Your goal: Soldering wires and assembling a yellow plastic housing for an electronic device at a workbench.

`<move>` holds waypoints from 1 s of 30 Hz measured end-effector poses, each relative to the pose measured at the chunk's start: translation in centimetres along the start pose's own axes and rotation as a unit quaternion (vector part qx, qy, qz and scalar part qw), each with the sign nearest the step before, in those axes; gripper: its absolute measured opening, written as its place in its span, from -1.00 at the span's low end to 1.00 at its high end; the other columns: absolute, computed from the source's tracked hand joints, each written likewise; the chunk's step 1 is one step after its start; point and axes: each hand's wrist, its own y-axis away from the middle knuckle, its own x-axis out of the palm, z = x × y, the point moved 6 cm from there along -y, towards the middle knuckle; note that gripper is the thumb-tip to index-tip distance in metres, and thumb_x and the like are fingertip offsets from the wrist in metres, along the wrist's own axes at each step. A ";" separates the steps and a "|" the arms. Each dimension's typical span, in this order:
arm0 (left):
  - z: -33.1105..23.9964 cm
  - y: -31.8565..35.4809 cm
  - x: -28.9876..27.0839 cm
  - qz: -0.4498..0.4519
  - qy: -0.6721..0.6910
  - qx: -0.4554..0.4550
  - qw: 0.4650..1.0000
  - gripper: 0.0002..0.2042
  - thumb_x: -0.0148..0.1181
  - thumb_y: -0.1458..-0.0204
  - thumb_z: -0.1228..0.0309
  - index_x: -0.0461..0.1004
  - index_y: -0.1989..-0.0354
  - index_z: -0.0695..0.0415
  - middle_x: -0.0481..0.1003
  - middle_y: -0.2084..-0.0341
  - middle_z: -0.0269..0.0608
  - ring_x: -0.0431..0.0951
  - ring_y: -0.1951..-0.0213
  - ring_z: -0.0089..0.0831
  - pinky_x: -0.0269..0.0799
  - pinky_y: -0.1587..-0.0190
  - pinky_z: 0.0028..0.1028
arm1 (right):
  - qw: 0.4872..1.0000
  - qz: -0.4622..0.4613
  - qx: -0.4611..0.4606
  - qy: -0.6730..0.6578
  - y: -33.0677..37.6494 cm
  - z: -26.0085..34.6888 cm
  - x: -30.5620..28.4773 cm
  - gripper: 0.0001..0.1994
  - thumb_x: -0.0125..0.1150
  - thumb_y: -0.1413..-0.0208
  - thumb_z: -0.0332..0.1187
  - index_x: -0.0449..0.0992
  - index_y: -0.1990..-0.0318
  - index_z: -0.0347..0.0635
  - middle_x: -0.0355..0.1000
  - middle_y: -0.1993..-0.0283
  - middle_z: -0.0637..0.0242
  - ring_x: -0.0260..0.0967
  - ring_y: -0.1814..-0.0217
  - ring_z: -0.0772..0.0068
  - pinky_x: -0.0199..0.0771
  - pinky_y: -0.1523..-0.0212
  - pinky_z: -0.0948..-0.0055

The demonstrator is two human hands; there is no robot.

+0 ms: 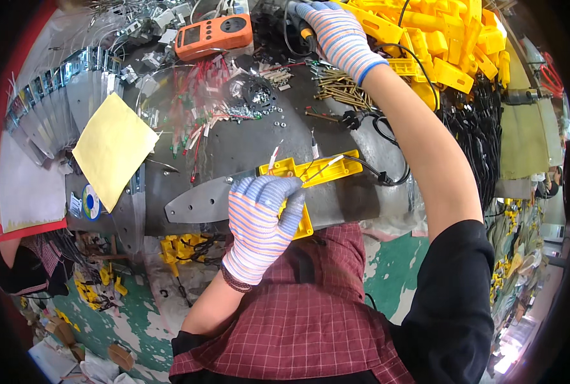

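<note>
My left hand (262,214), in a striped knit glove, is closed on a yellow plastic housing half (336,171) over the near part of the bench. A flat grey metal blade (202,203) with holes extends left from the housing. Thin wires with white sleeves (274,158) stick up from it, and a black cord (387,179) leaves its right end. At the far edge, my gloved right hand (346,38) has its fingers curled over a black corded tool with an orange collar (306,31). Its fingertips are partly hidden.
A yellow housing pile (451,38) lies at far right, above black cords (471,141). Long brass screws (346,89), an orange meter (213,36), red-and-white wired parts (198,102) and small nuts cover the far bench. Metal blades (61,102) and a yellow sheet (114,150) lie left.
</note>
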 end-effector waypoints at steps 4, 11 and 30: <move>0.2 0.5 -0.2 -0.017 -0.003 -0.017 1.000 -0.88 0.34 0.04 0.48 0.56 0.32 0.11 0.57 0.39 -0.20 0.55 0.31 -0.17 0.44 0.18 -0.25 | 0.975 0.076 0.174 -0.116 3.1 -0.5 -2.3 -0.67 0.25 -0.06 -0.37 0.48 -0.02 -0.03 0.52 0.11 0.07 0.48 0.03 0.03 0.48 0.02 0.12; 0.6 0.7 -0.4 -0.040 0.011 -0.034 0.999 -0.84 0.38 0.06 0.48 0.55 0.29 0.09 0.56 0.38 -0.24 0.52 0.34 -0.20 0.40 0.20 -0.25 | 0.951 0.054 0.019 -0.304 15.1 6.4 -10.8 -0.83 0.38 0.08 -0.38 0.57 0.29 -0.05 0.46 0.30 0.28 0.42 0.22 0.11 0.42 0.14 0.21; 0.3 0.6 -0.8 -0.023 -0.008 -0.020 1.000 -0.85 0.36 0.05 0.52 0.56 0.29 0.14 0.53 0.38 -0.19 0.52 0.33 -0.20 0.43 0.24 -0.31 | 0.970 0.038 -0.063 -0.231 15.5 10.4 -10.4 -0.82 0.28 0.11 -0.26 0.56 0.27 0.09 0.51 0.28 0.48 0.38 0.30 0.34 0.30 0.25 0.26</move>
